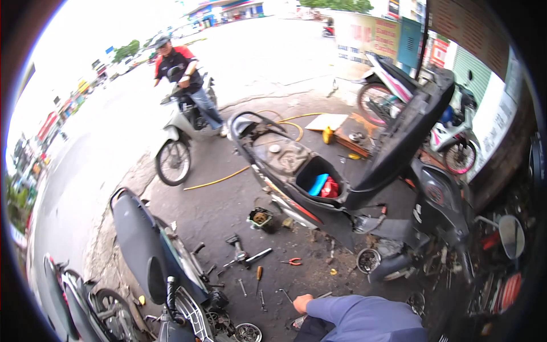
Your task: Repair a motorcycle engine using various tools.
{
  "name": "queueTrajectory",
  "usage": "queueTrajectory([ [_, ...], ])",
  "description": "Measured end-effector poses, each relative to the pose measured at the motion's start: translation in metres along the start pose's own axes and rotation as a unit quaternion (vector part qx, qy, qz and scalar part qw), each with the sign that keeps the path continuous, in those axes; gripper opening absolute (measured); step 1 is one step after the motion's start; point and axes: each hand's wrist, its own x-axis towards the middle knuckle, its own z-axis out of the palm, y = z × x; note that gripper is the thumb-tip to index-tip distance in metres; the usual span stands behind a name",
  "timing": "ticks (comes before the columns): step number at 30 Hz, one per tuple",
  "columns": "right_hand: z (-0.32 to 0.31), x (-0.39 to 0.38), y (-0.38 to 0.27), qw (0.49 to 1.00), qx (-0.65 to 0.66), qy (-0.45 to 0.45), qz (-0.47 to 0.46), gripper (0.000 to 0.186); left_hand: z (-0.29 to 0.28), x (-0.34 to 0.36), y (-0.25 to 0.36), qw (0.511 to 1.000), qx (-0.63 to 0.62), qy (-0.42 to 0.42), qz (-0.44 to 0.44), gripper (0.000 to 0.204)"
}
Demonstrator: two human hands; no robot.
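Your left hand (302, 304) rests on the oily ground, its fingers' state impossible to tell, nearest the L-shaped wrench (284, 294) lying just to its left, long axis running away up-left; your right hand is unseen.

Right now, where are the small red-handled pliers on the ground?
In the head view, the red-handled pliers lie on the oily concrete near lower centre, just right of the orange-handled screwdriver, above the person's hand and below the open-seat black scooter.

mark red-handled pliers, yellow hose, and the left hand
red-handled pliers (293, 261), head view, on the handles.
yellow hose (216, 180), head view, on the straight run across the ground.
left hand (302, 304), head view, back of hand.
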Motion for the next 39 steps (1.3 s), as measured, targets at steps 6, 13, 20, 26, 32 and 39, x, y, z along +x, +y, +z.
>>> queueTrajectory([
  [6, 0.029, 0.004, 0.053, 0.997, 0.016, -0.034, 0.065, 0.034, 0.005, -0.004, 0.003, 0.991, -0.1, 0.056, -0.064, 0.009],
  [13, 0.055, 0.002, 0.108, 0.993, 0.022, -0.028, 0.112, 0.03, 0.024, 0.041, 0.147, 0.988, 0.041, 0.074, 0.131, 0.034],
  [20, 0.062, -0.053, 0.111, 0.978, 0.119, 0.172, 0.03, 0.027, 0.176, -0.073, 0.5, 0.803, 0.137, -0.134, 0.564, 0.036],
  [26, 0.123, -0.099, 0.159, 0.98, 0.187, 0.068, -0.005, 0.037, 0.382, -0.158, 0.528, 0.448, 0.349, -0.596, 0.568, 0.041],
  [32, 0.201, -0.135, 0.191, 0.981, 0.181, 0.065, -0.004, 0.038, 0.462, -0.218, 0.469, 0.421, 0.25, -0.671, 0.556, 0.041],
  [39, 0.271, -0.153, 0.199, 0.978, 0.197, 0.066, -0.005, 0.04, 0.524, -0.256, 0.401, 0.445, 0.213, -0.662, 0.565, 0.038],
])
